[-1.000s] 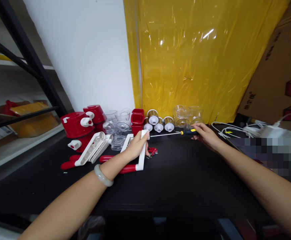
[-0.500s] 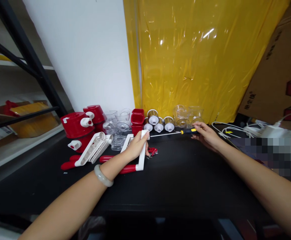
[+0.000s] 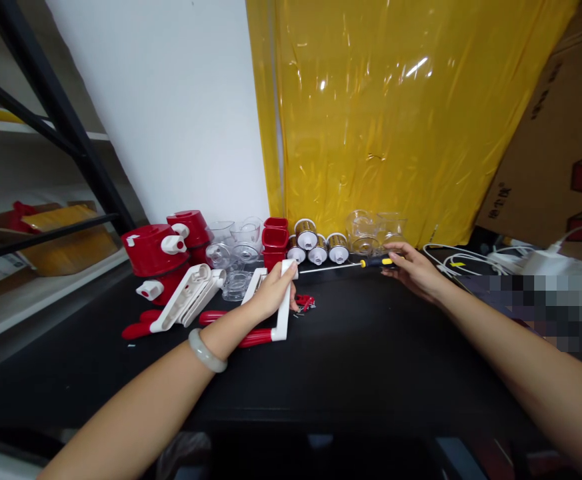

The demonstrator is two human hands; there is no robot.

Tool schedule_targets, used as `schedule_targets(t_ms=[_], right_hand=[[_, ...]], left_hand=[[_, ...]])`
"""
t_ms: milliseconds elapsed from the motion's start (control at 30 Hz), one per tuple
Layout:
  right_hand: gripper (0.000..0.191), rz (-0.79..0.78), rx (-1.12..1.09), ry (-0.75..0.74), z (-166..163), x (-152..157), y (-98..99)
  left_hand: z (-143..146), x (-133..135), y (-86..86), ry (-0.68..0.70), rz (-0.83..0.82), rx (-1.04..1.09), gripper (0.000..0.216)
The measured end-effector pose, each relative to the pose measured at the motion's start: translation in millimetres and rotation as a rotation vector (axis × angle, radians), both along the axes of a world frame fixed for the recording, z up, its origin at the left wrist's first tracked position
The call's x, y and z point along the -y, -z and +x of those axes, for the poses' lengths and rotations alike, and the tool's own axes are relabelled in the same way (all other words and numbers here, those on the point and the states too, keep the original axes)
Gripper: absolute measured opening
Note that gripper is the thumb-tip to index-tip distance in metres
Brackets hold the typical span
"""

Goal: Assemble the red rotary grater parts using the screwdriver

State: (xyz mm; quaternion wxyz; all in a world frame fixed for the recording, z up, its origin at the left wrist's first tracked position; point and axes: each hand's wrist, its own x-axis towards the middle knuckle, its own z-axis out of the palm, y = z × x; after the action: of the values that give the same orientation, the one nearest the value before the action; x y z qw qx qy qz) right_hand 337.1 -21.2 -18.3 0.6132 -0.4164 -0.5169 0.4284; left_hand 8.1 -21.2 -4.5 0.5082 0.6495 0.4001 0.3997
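Observation:
My left hand (image 3: 272, 293) is closed around a white crank handle (image 3: 283, 320) with a red grip, held above the black table. In my right hand (image 3: 413, 268) is a screwdriver (image 3: 371, 263) with a black and yellow handle, pinched at its end. Its long shaft lies nearly level and points left, the tip meeting the top end of the crank handle; the exact contact is too small to make out. Behind my left fingers lie small red parts (image 3: 305, 302) with several screws. Another white crank handle (image 3: 253, 287) rests just left of my left hand.
Red grater bodies (image 3: 151, 250) and more white crank handles (image 3: 185, 297) stand at left. Clear plastic cups (image 3: 245, 233), red hoppers (image 3: 275, 237) and metal grater drums (image 3: 318, 250) line the back. White cables (image 3: 451, 257) and a cardboard box (image 3: 535, 147) are at right.
Both hands hold almost the same position. The screwdriver's handle has turned slightly between my right fingers, its yellow part now facing differently.

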Motion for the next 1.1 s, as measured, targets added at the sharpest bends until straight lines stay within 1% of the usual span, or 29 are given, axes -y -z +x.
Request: schedule_targets(t_ms=[100, 233, 500, 567, 633, 733, 800, 900, 1000, 1100], right_hand=[[0.045, 0.019, 0.008, -0.016, -0.9, 2.1, -2.3], [0.042, 0.027, 0.005, -0.040, -1.7, 4.8, -4.3], [0.040, -0.018, -0.052, -0.110, 2.4, 5.8, -4.5], [0.033, -0.017, -0.055, -0.093, 1.9, 2.4, -3.0], [0.026, -0.025, -0.034, -0.038, 1.0, -2.4, -0.3], [0.034, -0.092, 0.050, 0.055, 1.7, -9.5, 5.7], [0.040, -0.118, 0.146, 0.079, 4.2, -12.5, 9.6], [0.042, -0.066, 0.238, 0.079, 7.0, -13.1, 12.6], [0.040, -0.007, 0.156, 0.076, 4.5, -10.1, 10.6], [0.040, 0.002, 0.061, 0.064, -1.3, -5.8, 5.9]], left_hand=[[0.3, -1.3, -0.5, -0.020, -0.030, 0.008, 0.051], [0.2, -1.9, -1.2, -0.046, -0.035, 0.015, 0.052], [0.5, 0.8, -0.9, -0.009, -0.035, -0.005, 0.052], [0.9, 1.7, -0.8, 0.005, -0.026, -0.003, 0.051], [1.1, 2.6, -0.9, 0.009, -0.010, -0.009, 0.050], [1.1, 3.9, -1.4, -0.007, 0.011, -0.025, 0.049], [1.0, 4.7, -2.0, -0.018, 0.019, -0.032, 0.048], [1.0, 5.5, -2.8, -0.017, 0.038, -0.046, 0.047], [1.0, 5.6, -3.2, -0.015, 0.042, -0.051, 0.047], [0.7, 5.2, -3.0, -0.014, 0.037, -0.051, 0.047]])
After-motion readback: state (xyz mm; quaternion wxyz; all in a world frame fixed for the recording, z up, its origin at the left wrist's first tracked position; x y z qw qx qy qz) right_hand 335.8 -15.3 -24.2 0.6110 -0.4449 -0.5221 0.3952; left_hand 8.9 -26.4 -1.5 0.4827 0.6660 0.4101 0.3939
